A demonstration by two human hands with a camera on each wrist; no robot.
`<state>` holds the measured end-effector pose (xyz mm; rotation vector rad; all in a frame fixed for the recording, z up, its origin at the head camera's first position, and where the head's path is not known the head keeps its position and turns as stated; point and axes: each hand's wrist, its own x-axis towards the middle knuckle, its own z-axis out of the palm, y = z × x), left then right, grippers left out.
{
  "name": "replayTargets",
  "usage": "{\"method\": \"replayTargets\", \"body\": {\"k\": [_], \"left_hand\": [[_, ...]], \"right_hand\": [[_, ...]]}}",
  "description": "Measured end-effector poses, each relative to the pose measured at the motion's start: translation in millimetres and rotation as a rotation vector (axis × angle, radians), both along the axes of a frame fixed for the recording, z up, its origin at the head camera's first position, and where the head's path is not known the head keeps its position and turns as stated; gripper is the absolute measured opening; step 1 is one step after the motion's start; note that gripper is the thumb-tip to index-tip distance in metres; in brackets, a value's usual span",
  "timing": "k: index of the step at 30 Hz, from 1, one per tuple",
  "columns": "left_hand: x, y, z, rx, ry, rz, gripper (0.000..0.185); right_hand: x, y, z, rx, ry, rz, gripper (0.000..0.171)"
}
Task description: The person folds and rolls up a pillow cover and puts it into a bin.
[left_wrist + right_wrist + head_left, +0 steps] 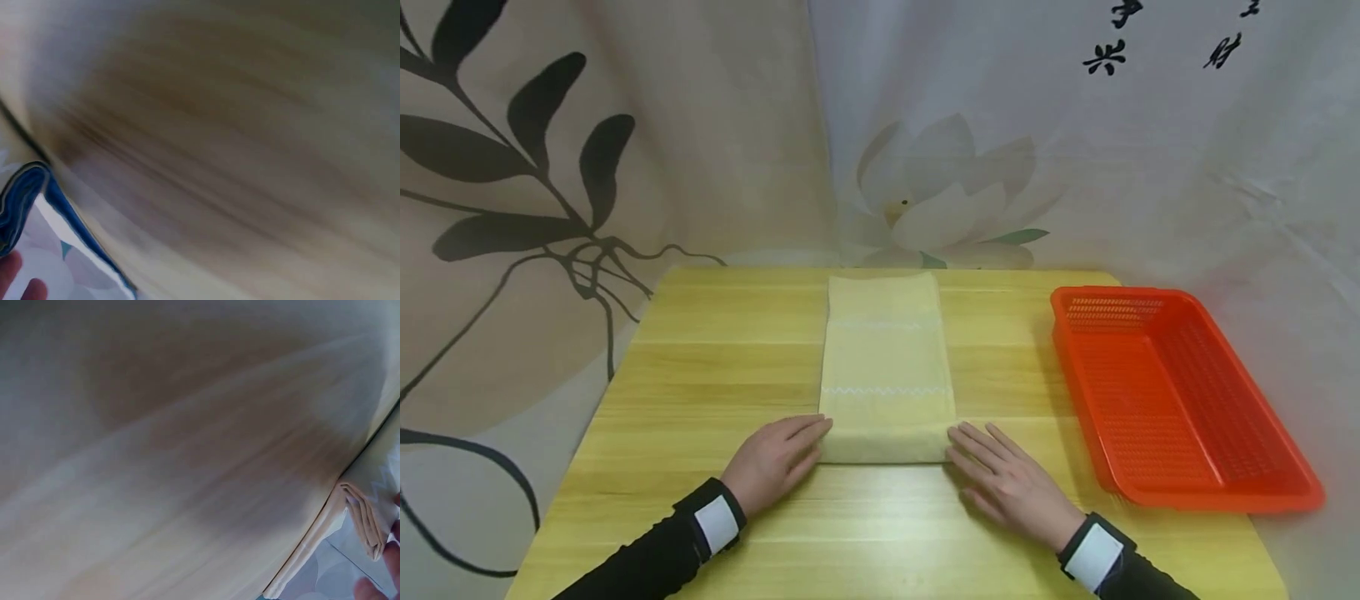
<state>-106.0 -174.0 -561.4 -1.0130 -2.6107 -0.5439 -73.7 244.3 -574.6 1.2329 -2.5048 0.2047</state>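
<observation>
A: Item one: folded yellow towel (pixel 886 367). Location?

B: Centre of the frame, lying flat on the wooden desk (pixel 715 358), long axis running from the near hands up toward the far edge. Two pale stitched bands cross it. Near end doubled over, so that edge sits thicker.

A: Item two: hands.

B: Left hand (pixel 772 462) at lower centre-left, flat on the desk, fingers straight and close together, tips touching the towel's near left corner. Right hand (pixel 1006 479) at lower centre-right, fingers straight and slightly spread, tips at the near right corner. Neither pinches cloth; placement suggests they are squaring the fold from both sides.

A: Wrist views?

B: Poor. The right wrist view probably shows the layered towel edge (pixel 365 515) at lower right; the left is mostly blur.

A: Item three?

B: Red plastic basket (pixel 1180 392), right of frame, well apart from the towel, overhanging the desk's right edge.
</observation>
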Motion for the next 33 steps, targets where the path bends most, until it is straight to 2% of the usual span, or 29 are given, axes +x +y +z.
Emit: {"method": "replayTargets", "body": {"k": [4, 6, 8, 15, 23, 33], "left_hand": [[-0.1, -6.1, -4.0, -0.117, 0.231, -0.124, 0.039], [0.7, -7.9, -4.7, -0.147, 0.304, -0.147, 0.042], [1.7, -8.9, -4.5, -0.174, 0.339, -0.15, 0.05], [3.1, -9.8, -1.8, -0.233, 0.308, -0.141, 0.044], [-0.5, -8.3, -5.8, -0.24, 0.251, -0.111, 0.057], [-2.4, -6.4, -9.0, -0.267, 0.246, -0.109, 0.057]], "right_hand": [[-2.1, -0.3, 0.1, 0.011, -0.015, -0.01, 0.064], [-4.0, -1.1, 0.6, 0.022, -0.027, -0.017, 0.064], [-6.4, -2.1, 1.0, 0.027, -0.033, -0.018, 0.065], [-18.9, -6.3, 0.0, 0.047, -0.061, -0.021, 0.066], [-30.9, -11.1, -3.3, 0.08, -0.135, -0.045, 0.065], [-40.2, -11.6, -6.5, 0.09, -0.237, -0.059, 0.063]]}}
